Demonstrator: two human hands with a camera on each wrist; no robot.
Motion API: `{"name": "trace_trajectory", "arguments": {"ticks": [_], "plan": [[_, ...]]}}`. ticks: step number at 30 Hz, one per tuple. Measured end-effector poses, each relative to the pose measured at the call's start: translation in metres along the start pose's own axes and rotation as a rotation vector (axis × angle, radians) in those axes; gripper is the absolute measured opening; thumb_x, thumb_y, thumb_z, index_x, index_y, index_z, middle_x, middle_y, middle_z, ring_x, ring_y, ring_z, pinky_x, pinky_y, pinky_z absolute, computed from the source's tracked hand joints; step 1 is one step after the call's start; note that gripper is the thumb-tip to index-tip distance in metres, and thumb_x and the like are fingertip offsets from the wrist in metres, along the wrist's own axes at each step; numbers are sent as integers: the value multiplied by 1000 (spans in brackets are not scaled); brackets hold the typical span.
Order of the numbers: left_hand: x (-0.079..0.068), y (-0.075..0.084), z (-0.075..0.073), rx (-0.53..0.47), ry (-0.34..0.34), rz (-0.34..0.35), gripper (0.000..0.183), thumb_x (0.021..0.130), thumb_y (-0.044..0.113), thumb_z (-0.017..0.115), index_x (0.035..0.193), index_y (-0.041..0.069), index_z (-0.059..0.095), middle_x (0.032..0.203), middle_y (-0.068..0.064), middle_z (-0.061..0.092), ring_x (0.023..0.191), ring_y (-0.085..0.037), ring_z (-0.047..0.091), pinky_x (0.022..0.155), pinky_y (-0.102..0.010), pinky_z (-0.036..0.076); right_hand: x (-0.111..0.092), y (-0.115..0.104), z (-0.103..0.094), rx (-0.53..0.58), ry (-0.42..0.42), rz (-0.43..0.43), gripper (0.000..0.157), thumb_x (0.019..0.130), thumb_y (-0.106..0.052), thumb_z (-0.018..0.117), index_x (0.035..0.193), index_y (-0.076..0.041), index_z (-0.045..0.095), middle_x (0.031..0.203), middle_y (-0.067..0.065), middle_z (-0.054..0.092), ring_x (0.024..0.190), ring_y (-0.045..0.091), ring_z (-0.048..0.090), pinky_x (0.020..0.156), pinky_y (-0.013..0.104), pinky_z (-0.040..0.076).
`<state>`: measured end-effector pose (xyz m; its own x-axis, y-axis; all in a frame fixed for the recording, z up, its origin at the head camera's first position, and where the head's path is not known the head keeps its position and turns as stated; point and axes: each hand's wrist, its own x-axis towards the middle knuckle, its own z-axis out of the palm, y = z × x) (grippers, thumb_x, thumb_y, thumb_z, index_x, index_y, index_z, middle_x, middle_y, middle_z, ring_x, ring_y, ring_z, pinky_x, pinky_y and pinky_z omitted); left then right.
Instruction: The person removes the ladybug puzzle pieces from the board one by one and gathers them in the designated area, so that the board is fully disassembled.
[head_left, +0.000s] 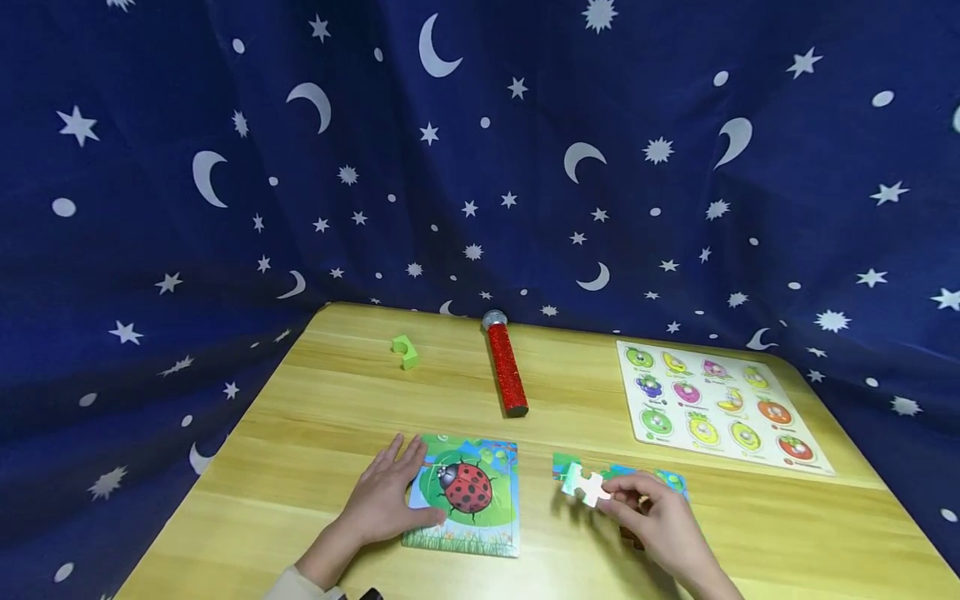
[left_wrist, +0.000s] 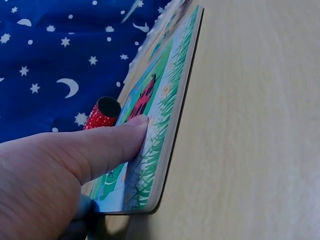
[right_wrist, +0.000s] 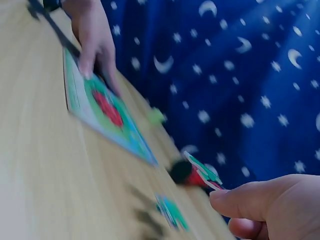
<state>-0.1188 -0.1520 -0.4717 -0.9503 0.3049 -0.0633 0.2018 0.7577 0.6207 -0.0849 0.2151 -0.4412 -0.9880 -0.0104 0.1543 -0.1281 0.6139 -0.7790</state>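
My left hand rests on the left side of a square ladybug puzzle board, fingers extended along its upper left edge. In the left wrist view its thumb lies on the picture near the grassy border. My right hand pinches a jigsaw piece between thumb and fingers, to the right of the board. The piece looks pale with glare in the head view; green and red show on it in the right wrist view. Under and around this hand lie loose jigsaw pieces, partly hidden by it.
A red glittery microphone lies behind the board. Farther left is a small green notched block. At the back right lies a fruit peg board. A dark blue curtain with moons and stars hangs behind the wooden table.
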Motion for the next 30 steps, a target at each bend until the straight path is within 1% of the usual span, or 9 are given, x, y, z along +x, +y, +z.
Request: {"name": "trace_trajectory", "arguments": {"ticks": [2, 3, 5, 7, 12, 17, 23, 28, 30], "plan": [[-1, 0, -2, 4, 1, -3, 108, 73, 63, 75, 152, 3, 32, 162, -14, 26, 153, -39, 10, 121, -62, 11, -4, 9, -11, -33, 22, 21, 13, 81, -13, 80, 91, -17, 73, 78, -8, 59, 65, 3, 51, 55, 20, 45], [-1, -1, -2, 7, 2, -5, 109, 73, 64, 75, 153, 3, 32, 162, -13, 26, 153, -39, 10, 121, -62, 11, -6, 12, -16, -47, 31, 14, 13, 80, -12, 80, 90, -18, 73, 78, -9, 60, 65, 3, 51, 56, 20, 45], [-1, -1, -2, 9, 4, -8, 109, 73, 64, 74, 153, 3, 32, 162, -13, 26, 153, -39, 10, 121, -62, 11, -9, 17, -20, -78, 60, -9, 14, 79, -11, 80, 88, -19, 73, 78, -11, 61, 65, 3, 49, 56, 20, 42], [-1, -2, -2, 15, 3, -9, 108, 73, 64, 74, 153, 3, 32, 162, -13, 25, 154, -39, 9, 121, -62, 11, -11, 19, -20, -56, 42, -11, 13, 80, -11, 80, 87, -18, 73, 82, -8, 63, 67, 2, 52, 56, 20, 44], [1, -3, 0, 22, -3, -5, 108, 74, 65, 73, 153, 3, 32, 163, -13, 25, 154, -39, 8, 122, -61, 10, -14, 21, -11, -9, -33, -2, 12, 79, -12, 80, 86, -19, 74, 90, -4, 61, 69, 2, 51, 56, 19, 45], [2, -4, 2, 22, -5, 7, 108, 74, 64, 74, 152, 3, 32, 162, -13, 26, 154, -39, 9, 121, -62, 11, -13, 20, 3, -44, -69, -59, 17, 76, -15, 82, 83, -27, 73, 85, -8, 58, 68, 3, 44, 56, 20, 39], [3, -4, 4, 8, -6, 10, 109, 73, 65, 74, 152, 3, 32, 162, -14, 26, 153, -40, 10, 121, -62, 10, -12, 20, 13, -96, -46, -100, 22, 74, -14, 84, 81, -31, 73, 78, -12, 52, 67, 5, 41, 57, 19, 33], [2, -5, 4, 13, 2, 5, 110, 72, 66, 74, 153, 4, 32, 162, -12, 25, 154, -39, 9, 122, -61, 10, -10, 19, 17, -154, -5, -102, 24, 72, -14, 85, 80, -33, 72, 76, -15, 49, 68, 2, 39, 59, 19, 30], [2, -5, 4, 11, 3, 5, 110, 73, 65, 74, 153, 4, 32, 162, -12, 25, 154, -39, 9, 121, -61, 10, -9, 17, 18, -174, -1, -85, 24, 71, -15, 86, 79, -33, 72, 76, -15, 49, 68, 1, 39, 60, 20, 30]]}}
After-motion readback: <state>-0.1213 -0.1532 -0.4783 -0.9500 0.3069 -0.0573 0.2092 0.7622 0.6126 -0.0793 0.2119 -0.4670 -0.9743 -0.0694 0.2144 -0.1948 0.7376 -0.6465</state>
